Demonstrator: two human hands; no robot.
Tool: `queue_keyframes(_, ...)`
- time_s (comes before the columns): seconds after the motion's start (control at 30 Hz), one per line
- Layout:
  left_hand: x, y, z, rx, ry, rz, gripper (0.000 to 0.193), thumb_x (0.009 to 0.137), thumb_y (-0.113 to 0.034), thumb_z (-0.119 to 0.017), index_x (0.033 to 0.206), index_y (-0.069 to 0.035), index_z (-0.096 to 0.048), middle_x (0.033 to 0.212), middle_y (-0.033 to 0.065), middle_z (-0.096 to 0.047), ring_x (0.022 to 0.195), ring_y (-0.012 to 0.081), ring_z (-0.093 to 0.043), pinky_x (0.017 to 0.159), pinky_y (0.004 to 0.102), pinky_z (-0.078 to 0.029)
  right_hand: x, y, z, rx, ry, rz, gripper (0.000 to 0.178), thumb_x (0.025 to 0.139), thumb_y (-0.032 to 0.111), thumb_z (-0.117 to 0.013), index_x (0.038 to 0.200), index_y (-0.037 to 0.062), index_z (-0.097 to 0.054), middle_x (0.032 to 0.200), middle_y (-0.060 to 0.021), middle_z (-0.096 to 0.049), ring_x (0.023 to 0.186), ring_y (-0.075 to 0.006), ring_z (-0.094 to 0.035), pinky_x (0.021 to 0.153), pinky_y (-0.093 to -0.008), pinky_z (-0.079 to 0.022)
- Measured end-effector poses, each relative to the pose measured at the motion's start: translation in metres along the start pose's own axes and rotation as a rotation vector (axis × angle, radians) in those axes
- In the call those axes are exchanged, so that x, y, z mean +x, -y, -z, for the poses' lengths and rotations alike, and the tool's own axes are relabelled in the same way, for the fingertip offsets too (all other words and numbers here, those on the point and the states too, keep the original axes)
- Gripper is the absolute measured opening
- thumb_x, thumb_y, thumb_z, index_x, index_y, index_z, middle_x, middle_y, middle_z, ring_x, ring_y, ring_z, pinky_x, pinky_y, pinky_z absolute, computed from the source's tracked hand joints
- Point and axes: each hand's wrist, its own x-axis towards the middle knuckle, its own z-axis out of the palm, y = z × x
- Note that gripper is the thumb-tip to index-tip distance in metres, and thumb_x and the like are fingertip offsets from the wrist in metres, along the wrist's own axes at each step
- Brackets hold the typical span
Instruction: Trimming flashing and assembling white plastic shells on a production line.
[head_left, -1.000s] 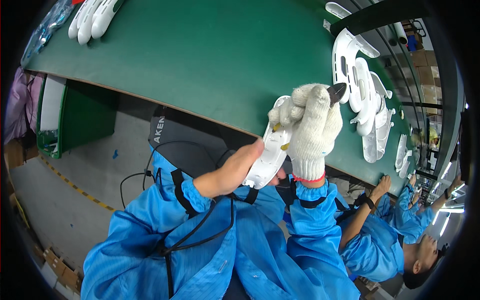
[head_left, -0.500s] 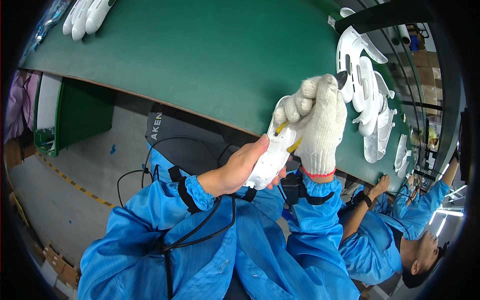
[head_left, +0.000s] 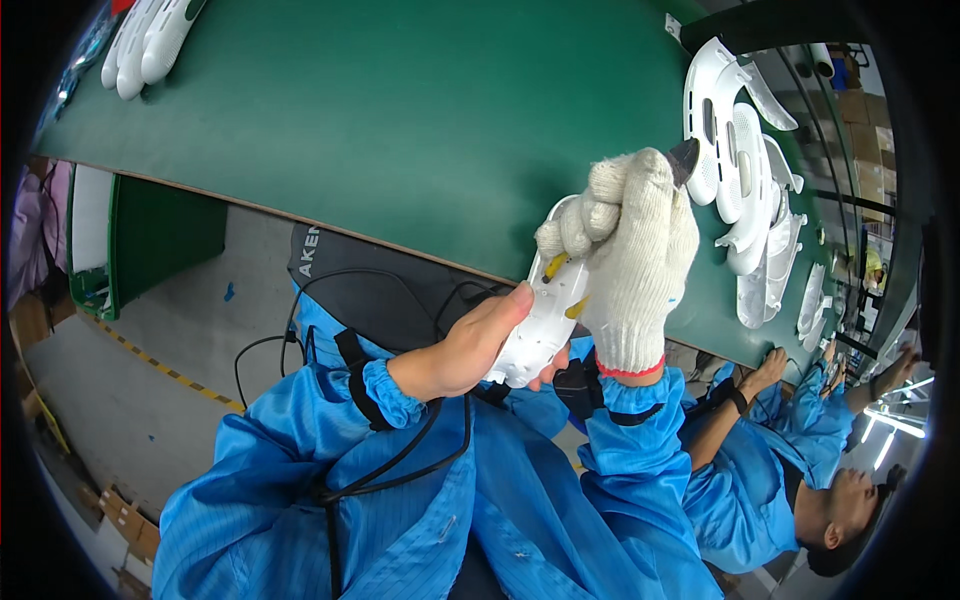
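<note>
My left hand [head_left: 470, 345] is bare and closed round the lower end of a white, hollow plastic shell [head_left: 540, 325], with the thumb on its near side. The inside of the shell, with small ribs and posts, faces up. My right hand [head_left: 640, 235], in a white knit glove with a red cuff, is closed over the upper part of the shell. A yellow-and-black hand tool [head_left: 556, 266] is in its grip; two yellow parts show below the fingers and a dark end above them. My glove hides its exact kind and where it meets the shell.
The green table [head_left: 400, 120] spreads ahead. Several white plastic shells [head_left: 745, 180] lie at its right, and more white parts [head_left: 165, 40] at the far left. A green bin [head_left: 150, 235] stands below the left edge. At the right sits a co-worker [head_left: 750, 490] in blue.
The table and parts have shifted slightly in view. My right hand has tilted a little on the shell, and the tool's dark end shows more. Both hands keep their hold.
</note>
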Motion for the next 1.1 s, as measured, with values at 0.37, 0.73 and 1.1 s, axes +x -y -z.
queue_keyframes(0.37,0.001,0.001,0.0,0.017,0.009,-0.016,0.07,0.107,-0.056,-0.02,0.129,0.002,-0.052,0.098,0.0126,-0.067,0.077,0.0169,-0.067,0.068,0.031,-0.056,0.007,-0.001,0.006,0.093,0.041,-0.033,0.033,0.102,0.033,-0.058,0.093,0.0014,-0.056,0.061,-0.0034,-0.048,0.049,-0.0162,-0.049,0.049,-0.0358,-0.05)
queue_keyframes(0.73,-0.001,-0.002,-0.001,0.002,0.001,0.007,0.068,0.107,-0.057,-0.019,0.13,-0.002,-0.05,0.1,0.013,-0.067,0.079,0.0186,-0.068,0.069,0.0329,-0.057,-0.002,-0.003,-0.003,0.016,-0.012,0.007,0.032,0.102,0.032,-0.059,0.096,0.0012,-0.056,0.067,-0.0049,-0.053,0.05,-0.0139,-0.05,0.05,-0.0343,-0.052)
queue_keyframes(1.1,0.006,0.013,-0.004,-0.097,0.006,-0.044,0.062,0.108,-0.054,-0.023,0.136,-0.004,-0.046,0.11,0.0123,-0.065,0.092,0.0195,-0.066,0.079,0.0323,-0.056,0.001,0.003,0.023,0.071,0.073,0.076,0.033,0.103,0.033,-0.058,0.091,0.0023,-0.056,0.065,-0.0031,-0.049,0.052,-0.0148,-0.047,0.05,-0.0342,-0.047)
